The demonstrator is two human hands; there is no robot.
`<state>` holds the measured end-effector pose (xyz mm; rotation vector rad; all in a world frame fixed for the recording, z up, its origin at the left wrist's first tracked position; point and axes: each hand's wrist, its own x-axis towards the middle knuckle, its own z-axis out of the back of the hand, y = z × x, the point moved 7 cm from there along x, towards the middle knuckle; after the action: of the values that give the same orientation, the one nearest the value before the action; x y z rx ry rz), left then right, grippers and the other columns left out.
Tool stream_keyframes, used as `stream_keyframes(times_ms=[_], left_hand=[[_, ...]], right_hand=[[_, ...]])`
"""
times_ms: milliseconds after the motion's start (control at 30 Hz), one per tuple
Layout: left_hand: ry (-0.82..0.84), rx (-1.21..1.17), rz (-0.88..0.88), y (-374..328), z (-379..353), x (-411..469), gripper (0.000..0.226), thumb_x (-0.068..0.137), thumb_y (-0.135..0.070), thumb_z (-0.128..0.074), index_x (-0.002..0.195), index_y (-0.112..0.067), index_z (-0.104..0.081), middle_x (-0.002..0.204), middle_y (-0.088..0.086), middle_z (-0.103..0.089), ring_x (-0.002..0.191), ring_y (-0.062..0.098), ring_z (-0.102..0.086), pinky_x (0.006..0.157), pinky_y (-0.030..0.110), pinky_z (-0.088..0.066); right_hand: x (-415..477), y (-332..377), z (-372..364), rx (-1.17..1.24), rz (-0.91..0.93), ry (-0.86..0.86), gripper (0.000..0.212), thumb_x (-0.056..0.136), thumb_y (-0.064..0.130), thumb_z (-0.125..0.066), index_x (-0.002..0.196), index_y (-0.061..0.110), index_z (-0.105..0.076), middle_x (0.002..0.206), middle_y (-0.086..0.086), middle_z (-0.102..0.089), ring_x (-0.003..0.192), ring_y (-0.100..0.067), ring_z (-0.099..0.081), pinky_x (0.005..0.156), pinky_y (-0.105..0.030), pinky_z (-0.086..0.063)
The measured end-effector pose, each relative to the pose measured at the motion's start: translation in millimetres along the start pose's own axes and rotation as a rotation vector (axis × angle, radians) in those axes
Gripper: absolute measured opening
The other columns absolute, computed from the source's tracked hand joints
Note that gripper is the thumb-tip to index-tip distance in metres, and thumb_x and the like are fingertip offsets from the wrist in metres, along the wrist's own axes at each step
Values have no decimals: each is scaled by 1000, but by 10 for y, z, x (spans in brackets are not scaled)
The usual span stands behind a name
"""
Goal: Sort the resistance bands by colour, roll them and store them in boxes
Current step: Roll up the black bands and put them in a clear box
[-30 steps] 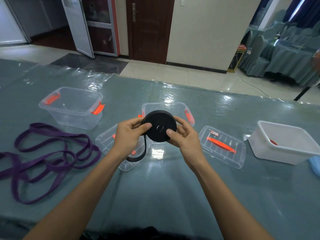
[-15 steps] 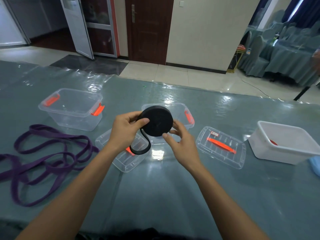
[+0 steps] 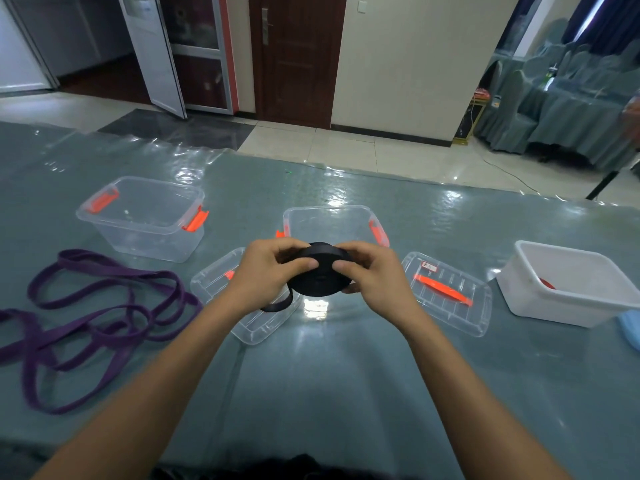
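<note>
Head view, both forearms reaching in from the near edge

- Black resistance band (image 3: 320, 271): wound into a tight flat coil, held above the tabletop (image 3: 329, 393) in front of the centre clear box (image 3: 329, 225). A short loose tail (image 3: 277, 305) hangs from the coil's left underside, over the nearer lid.
- Left hand (image 3: 266, 271): grip closed on the coil's left side, thumb across the top, fingers curled behind it.
- Right hand (image 3: 370, 275): grip closed on the coil's right side, thumb pressed on the top face, fingers wrapped round the far edge and underneath.
- Purple resistance bands (image 3: 104, 306): unrolled, in a loose tangle of loops on the tabletop at left, well apart from the hands.
- Left clear box (image 3: 149, 240): open, orange latches at both ends, beyond the purple tangle.
- Centre clear box: open, orange latches visible on both sides.
- Two clear lids lie flat on the tabletop: left lid (image 3: 252, 327) partly under the left forearm, right lid (image 3: 450, 306) just right of the right hand, with an orange handle bar.
- Right lid carries a small white sticker (image 3: 429, 266) with a red border; its print is too small to read.
- White tub (image 3: 554, 306): open, far right, a bit of something red (image 3: 547, 284) inside.
- Pale blue object (image 3: 628, 329) at the right edge, cut off, unidentifiable.
- Tabletop is grey-green under a glossy clear film
</note>
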<state>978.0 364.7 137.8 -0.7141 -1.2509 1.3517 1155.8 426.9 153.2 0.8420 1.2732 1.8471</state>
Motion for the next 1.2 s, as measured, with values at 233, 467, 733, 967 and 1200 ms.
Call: stream_keyframes(times_ms=[233, 467, 733, 967, 1200], left_hand=[[-71, -153, -20, -8, 20, -45, 30, 89, -8, -73, 97, -36, -79, 95, -4, -79, 90, 12, -75, 79, 17, -55], [-36, -284, 84, 113, 34, 8, 28, 90, -8, -71, 97, -33, -80, 99, 2, -79, 95, 17, -76, 81, 19, -56], [60, -236, 117, 152, -1, 9, 18, 89, -2, -72, 104, -12, -74, 98, 7, -79, 92, 17, -75, 80, 21, -56], [108, -183, 112, 90, -58, 38, 17, 89, -1, -72, 106, -1, -72, 99, 13, -77, 91, 16, -74, 79, 20, -55], [-102, -358, 67, 47, -4, 63, 29, 90, -6, -71, 93, -33, -81, 97, 0, -79, 92, 13, -76, 79, 17, -55]], right_hand=[[-77, -144, -23, 239, -46, -98, 29, 93, 3, -65, 117, 20, -68, 105, 8, -75, 95, -21, -74, 73, -51, -63], [-122, 150, -54, -338, 400, -111, 37, 97, 5, -60, 131, 18, -63, 126, 10, -66, 117, -1, -59, 103, -26, -47], [-93, 133, -141, -474, 381, 95, 55, 95, -1, -54, 142, 26, -54, 126, 5, -62, 113, -4, -54, 100, -18, -41], [-60, 78, -176, -399, 309, 176, 65, 87, -8, -54, 141, 29, -55, 123, 6, -64, 112, -4, -55, 101, -20, -42], [22, -30, -34, 147, 123, 30, 63, 91, -18, -44, 132, 28, -60, 121, 38, -60, 119, 13, -54, 85, -49, -61]])
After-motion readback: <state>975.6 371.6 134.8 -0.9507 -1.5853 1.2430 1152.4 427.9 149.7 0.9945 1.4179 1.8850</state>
